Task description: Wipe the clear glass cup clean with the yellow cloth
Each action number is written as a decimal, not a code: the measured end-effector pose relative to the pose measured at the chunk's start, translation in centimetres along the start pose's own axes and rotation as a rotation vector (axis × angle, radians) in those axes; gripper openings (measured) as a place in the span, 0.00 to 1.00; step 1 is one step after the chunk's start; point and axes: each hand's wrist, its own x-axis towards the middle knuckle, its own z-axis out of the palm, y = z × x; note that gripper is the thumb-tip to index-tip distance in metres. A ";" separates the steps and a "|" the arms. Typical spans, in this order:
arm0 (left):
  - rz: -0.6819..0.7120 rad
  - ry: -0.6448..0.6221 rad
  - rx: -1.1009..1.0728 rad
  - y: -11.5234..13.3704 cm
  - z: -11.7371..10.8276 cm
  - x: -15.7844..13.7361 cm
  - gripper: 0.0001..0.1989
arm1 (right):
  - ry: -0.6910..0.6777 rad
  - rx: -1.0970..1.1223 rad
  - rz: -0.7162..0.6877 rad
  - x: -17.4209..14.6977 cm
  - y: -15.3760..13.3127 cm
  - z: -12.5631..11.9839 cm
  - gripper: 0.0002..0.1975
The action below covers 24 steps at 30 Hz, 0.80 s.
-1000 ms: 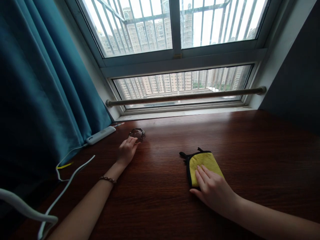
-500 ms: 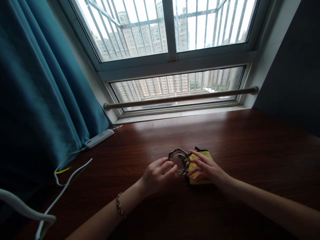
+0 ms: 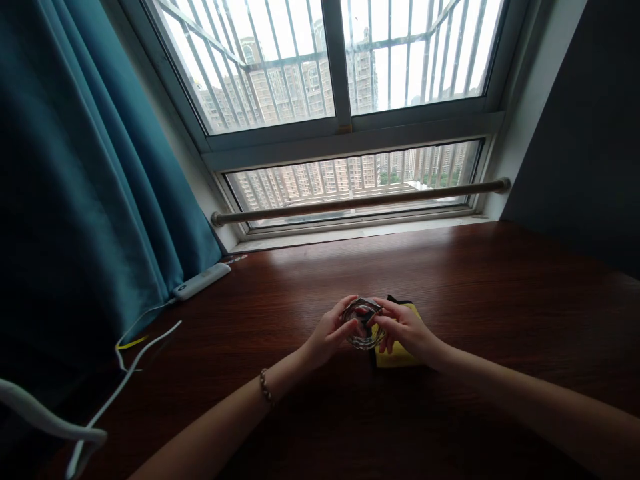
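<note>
A clear glass ashtray [image 3: 365, 342] with an angular rim is between my two hands, over the wooden tabletop. My left hand [image 3: 327, 337] is closed on its left side, thumb at the front. On the opposite side my right hand [image 3: 411, 333] grips it by the upper right rim, fingers bent. Beneath my right hand lies a yellow cloth [image 3: 399, 357] with black edging, partly covered by the hand. Some of my fingertips are hidden behind the glass.
The dark red wooden table [image 3: 280, 287] reaches to a barred window [image 3: 345, 127]. A white power strip [image 3: 203, 281] lies at the back left by the blue curtain [image 3: 125, 200]. White cables [image 3: 125, 390] run along the left side.
My right hand has gone from spread fingers beside the ashtray to gripping its rim. My left hand has shifted slightly up, and the ashtray has turned and tilted. The cloth stays on the table.
</note>
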 end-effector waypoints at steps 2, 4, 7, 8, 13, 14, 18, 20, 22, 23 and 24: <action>-0.024 0.041 -0.039 -0.7 -0.2 0.6 0.24 | -0.006 -0.033 -0.025 0.5 0.5 0.1 0.27; -0.043 0.121 -0.077 -1.5 -0.4 0.8 0.19 | 0.047 -0.116 -0.027 0.6 0.6 0.0 0.28; -0.084 0.271 -0.136 -2.2 -0.6 0.5 0.15 | 0.183 -0.515 -0.045 -0.1 -0.2 -0.1 0.24; -0.102 0.309 -0.153 -2.2 -0.7 0.5 0.15 | 0.196 -0.723 -0.063 -0.5 -0.5 -0.1 0.22; -0.152 0.416 -0.207 -2.0 -0.6 0.7 0.14 | -0.124 -1.270 0.101 -1.6 -1.2 0.0 0.30; -0.157 0.420 -0.214 -1.9 -0.5 0.8 0.14 | -0.149 -1.278 0.116 -1.5 -1.1 0.0 0.28; -0.164 0.408 -0.228 -1.8 -0.6 1.0 0.13 | -0.049 -0.999 0.130 -0.2 -0.4 -1.3 0.10; -0.155 0.397 -0.216 -2.0 -0.7 0.9 0.13 | 0.200 -0.746 0.106 0.5 -0.1 -2.1 0.15; -0.138 0.380 -0.186 -2.1 -0.9 0.8 0.14 | 0.457 -0.436 0.028 0.9 0.1 -2.5 0.16; -0.123 0.370 -0.165 -2.2 -0.9 0.7 0.14 | 0.537 -0.292 -0.019 0.9 0.2 -2.4 0.15; -0.108 0.358 -0.141 -2.2 -0.9 0.6 0.15 | 0.568 -0.185 -0.058 0.9 0.3 -2.3 0.16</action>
